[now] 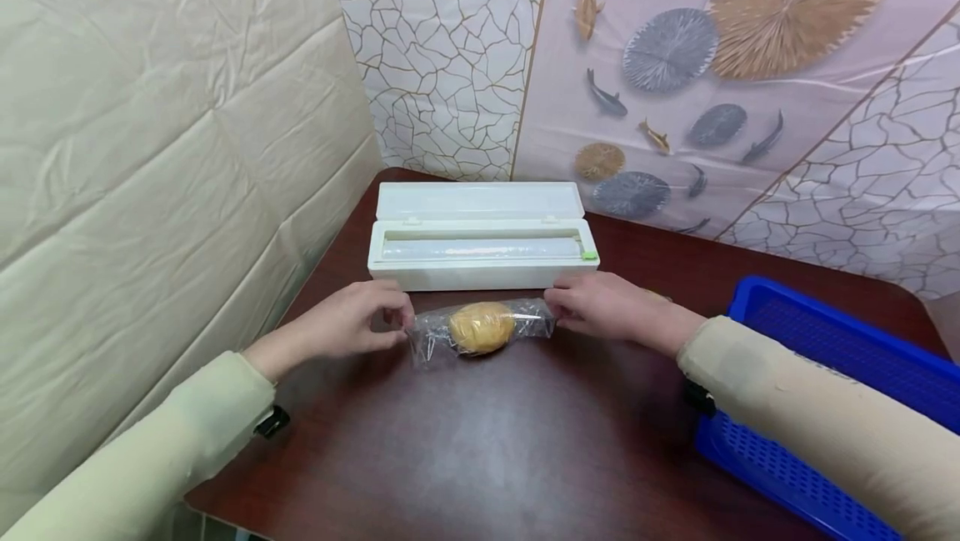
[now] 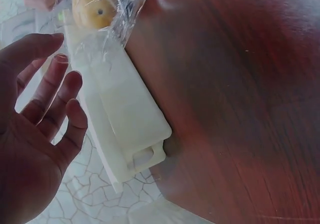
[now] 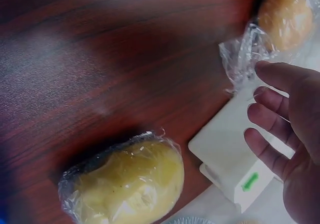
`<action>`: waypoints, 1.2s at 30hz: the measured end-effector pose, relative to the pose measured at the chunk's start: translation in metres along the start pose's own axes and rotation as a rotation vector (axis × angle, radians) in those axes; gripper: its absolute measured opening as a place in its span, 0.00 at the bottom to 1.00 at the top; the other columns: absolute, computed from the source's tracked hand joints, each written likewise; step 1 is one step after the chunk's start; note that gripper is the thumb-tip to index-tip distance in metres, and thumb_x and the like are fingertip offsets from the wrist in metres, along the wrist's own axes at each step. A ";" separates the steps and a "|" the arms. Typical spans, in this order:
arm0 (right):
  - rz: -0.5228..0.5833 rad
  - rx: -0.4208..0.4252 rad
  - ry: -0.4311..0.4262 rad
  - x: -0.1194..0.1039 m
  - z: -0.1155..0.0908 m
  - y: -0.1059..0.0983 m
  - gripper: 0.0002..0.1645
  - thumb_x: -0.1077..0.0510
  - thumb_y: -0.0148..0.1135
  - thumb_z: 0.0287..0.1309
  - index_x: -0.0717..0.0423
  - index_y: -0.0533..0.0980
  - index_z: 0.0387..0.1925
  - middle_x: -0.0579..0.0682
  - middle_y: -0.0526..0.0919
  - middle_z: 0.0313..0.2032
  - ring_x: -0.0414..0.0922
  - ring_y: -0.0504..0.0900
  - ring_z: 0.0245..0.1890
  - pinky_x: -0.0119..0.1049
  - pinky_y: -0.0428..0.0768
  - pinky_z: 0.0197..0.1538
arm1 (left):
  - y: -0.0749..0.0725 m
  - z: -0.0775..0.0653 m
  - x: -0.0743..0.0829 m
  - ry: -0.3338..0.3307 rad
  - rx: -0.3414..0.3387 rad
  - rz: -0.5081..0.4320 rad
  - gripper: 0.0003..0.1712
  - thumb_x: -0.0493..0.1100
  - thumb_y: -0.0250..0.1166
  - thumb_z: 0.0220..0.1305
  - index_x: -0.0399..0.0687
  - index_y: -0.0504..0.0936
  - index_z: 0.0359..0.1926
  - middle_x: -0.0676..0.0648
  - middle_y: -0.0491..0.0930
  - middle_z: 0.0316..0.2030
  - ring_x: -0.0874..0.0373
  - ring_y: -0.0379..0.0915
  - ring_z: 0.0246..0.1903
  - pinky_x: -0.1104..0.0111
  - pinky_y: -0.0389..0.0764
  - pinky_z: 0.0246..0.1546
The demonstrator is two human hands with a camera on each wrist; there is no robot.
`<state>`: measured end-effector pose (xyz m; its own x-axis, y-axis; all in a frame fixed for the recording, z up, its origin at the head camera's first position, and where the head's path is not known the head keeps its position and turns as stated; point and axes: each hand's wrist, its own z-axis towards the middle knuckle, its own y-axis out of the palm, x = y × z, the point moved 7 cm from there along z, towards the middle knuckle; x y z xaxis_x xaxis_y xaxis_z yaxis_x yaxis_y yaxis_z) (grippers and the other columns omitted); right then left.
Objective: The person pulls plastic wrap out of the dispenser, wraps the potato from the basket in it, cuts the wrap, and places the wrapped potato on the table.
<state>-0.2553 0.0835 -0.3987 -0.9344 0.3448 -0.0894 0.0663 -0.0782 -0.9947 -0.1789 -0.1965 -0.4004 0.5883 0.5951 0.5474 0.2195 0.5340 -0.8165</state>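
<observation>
A rounded yellow-brown item [image 1: 482, 328], potato-like, lies loosely wrapped in clear cling film [image 1: 534, 318] on the table. My left hand [image 1: 367, 316] is at the film's left end, its fingers bent and the tips apart in the left wrist view. At the film's right end is my right hand [image 1: 596, 305]; its thumb looks to touch the film, and a gap separates thumb from fingers in the right wrist view. Just behind stands a white cling film dispenser [image 1: 480, 278], lid raised, with a film roll [image 1: 480, 248] inside and a green slider [image 1: 590, 256].
A second wrapped yellow item [image 3: 132, 184] lies by the dispenser's right end, mostly hidden behind my right wrist in the head view. On the right, a blue plastic basket [image 1: 757, 287] stands under my right forearm. Patterned wall sheets [image 1: 450, 66] border the dark table [image 1: 465, 458].
</observation>
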 end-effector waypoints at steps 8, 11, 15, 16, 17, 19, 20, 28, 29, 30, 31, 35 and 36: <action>-0.070 -0.039 -0.043 0.000 0.006 0.018 0.19 0.63 0.80 0.52 0.48 0.74 0.31 0.42 0.73 0.29 0.45 0.78 0.32 0.44 0.79 0.36 | 0.012 -0.005 0.015 0.059 -0.030 0.229 0.07 0.42 0.75 0.63 0.58 0.83 0.35 0.55 0.79 0.36 0.59 0.78 0.39 0.62 0.82 0.42; -0.082 -0.050 -0.046 0.001 0.009 0.024 0.16 0.63 0.78 0.54 0.48 0.76 0.31 0.42 0.75 0.29 0.46 0.80 0.34 0.45 0.80 0.38 | 0.021 -0.003 0.018 0.087 -0.043 0.300 0.04 0.45 0.74 0.65 0.58 0.85 0.35 0.55 0.79 0.35 0.58 0.76 0.37 0.61 0.80 0.42; -0.071 -0.060 -0.057 -0.001 0.015 0.029 0.12 0.65 0.76 0.55 0.50 0.79 0.31 0.44 0.78 0.31 0.48 0.82 0.35 0.46 0.82 0.38 | 0.032 -0.001 0.020 0.130 -0.060 0.386 0.05 0.46 0.71 0.68 0.55 0.85 0.34 0.54 0.78 0.32 0.55 0.76 0.35 0.59 0.80 0.40; -0.070 -0.062 -0.058 -0.001 0.016 0.030 0.12 0.65 0.77 0.55 0.50 0.79 0.31 0.45 0.79 0.32 0.48 0.82 0.36 0.46 0.82 0.39 | 0.035 0.000 0.019 0.136 -0.065 0.398 0.06 0.46 0.71 0.69 0.55 0.85 0.33 0.54 0.78 0.31 0.55 0.76 0.34 0.59 0.80 0.39; -0.069 -0.062 -0.057 -0.002 0.018 0.030 0.11 0.65 0.76 0.55 0.50 0.80 0.32 0.45 0.80 0.32 0.49 0.83 0.36 0.46 0.82 0.39 | 0.038 0.000 0.019 0.138 -0.071 0.403 0.07 0.46 0.71 0.69 0.55 0.85 0.32 0.54 0.78 0.31 0.55 0.77 0.33 0.59 0.80 0.38; -0.075 -0.066 -0.052 -0.002 0.020 0.031 0.11 0.64 0.77 0.55 0.50 0.80 0.32 0.46 0.82 0.33 0.50 0.84 0.37 0.47 0.83 0.40 | 0.042 0.002 0.016 0.126 -0.083 0.400 0.09 0.46 0.71 0.69 0.55 0.83 0.30 0.55 0.79 0.29 0.58 0.77 0.31 0.59 0.81 0.36; -0.078 -0.071 -0.046 -0.002 0.021 0.032 0.11 0.64 0.77 0.55 0.50 0.80 0.33 0.46 0.82 0.33 0.50 0.84 0.38 0.48 0.83 0.40 | 0.043 0.002 0.015 0.116 -0.086 0.393 0.10 0.46 0.71 0.70 0.56 0.82 0.29 0.56 0.79 0.28 0.60 0.77 0.29 0.59 0.81 0.35; -0.110 -0.073 0.011 -0.002 0.020 0.022 0.08 0.56 0.77 0.59 0.52 0.84 0.37 0.47 0.81 0.31 0.49 0.84 0.36 0.48 0.83 0.40 | 0.034 0.014 0.015 0.037 0.020 0.351 0.18 0.49 0.73 0.69 0.58 0.74 0.25 0.60 0.75 0.21 0.68 0.68 0.21 0.67 0.74 0.25; -0.110 -0.053 0.024 -0.003 0.021 0.017 0.09 0.55 0.77 0.61 0.53 0.84 0.37 0.47 0.80 0.31 0.48 0.83 0.34 0.48 0.83 0.39 | 0.031 0.017 0.016 0.036 0.049 0.350 0.16 0.49 0.73 0.69 0.57 0.76 0.27 0.59 0.75 0.23 0.67 0.69 0.23 0.67 0.75 0.26; -0.101 -0.027 0.041 -0.004 0.022 0.013 0.10 0.54 0.76 0.62 0.53 0.83 0.37 0.47 0.80 0.30 0.48 0.83 0.33 0.48 0.83 0.38 | 0.029 0.020 0.017 0.037 0.078 0.350 0.14 0.49 0.73 0.69 0.56 0.78 0.29 0.58 0.77 0.26 0.66 0.71 0.24 0.66 0.76 0.27; -0.081 -0.002 0.060 -0.006 0.023 0.008 0.11 0.52 0.76 0.63 0.54 0.84 0.39 0.47 0.80 0.31 0.48 0.83 0.33 0.48 0.83 0.38 | 0.028 0.022 0.018 0.034 0.103 0.344 0.11 0.49 0.74 0.69 0.54 0.81 0.33 0.56 0.79 0.30 0.64 0.74 0.27 0.65 0.78 0.29; 0.079 0.071 0.114 -0.015 0.028 0.001 0.21 0.48 0.71 0.69 0.59 0.84 0.53 0.53 0.86 0.42 0.51 0.87 0.41 0.51 0.85 0.47 | 0.028 0.035 0.015 -0.040 0.119 0.283 0.16 0.51 0.74 0.70 0.49 0.87 0.51 0.50 0.84 0.46 0.55 0.84 0.45 0.57 0.85 0.47; 0.123 0.078 0.126 -0.018 0.029 0.002 0.24 0.48 0.70 0.70 0.60 0.83 0.57 0.55 0.86 0.46 0.52 0.87 0.46 0.52 0.85 0.50 | 0.030 0.039 0.013 -0.064 0.107 0.261 0.20 0.52 0.74 0.70 0.47 0.87 0.55 0.49 0.85 0.50 0.53 0.84 0.50 0.56 0.84 0.52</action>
<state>-0.2491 0.0497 -0.3976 -0.8694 0.4421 -0.2209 0.1455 -0.1981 -0.9693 -0.1950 -0.1498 -0.4104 0.5632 0.7555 0.3348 -0.0182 0.4164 -0.9090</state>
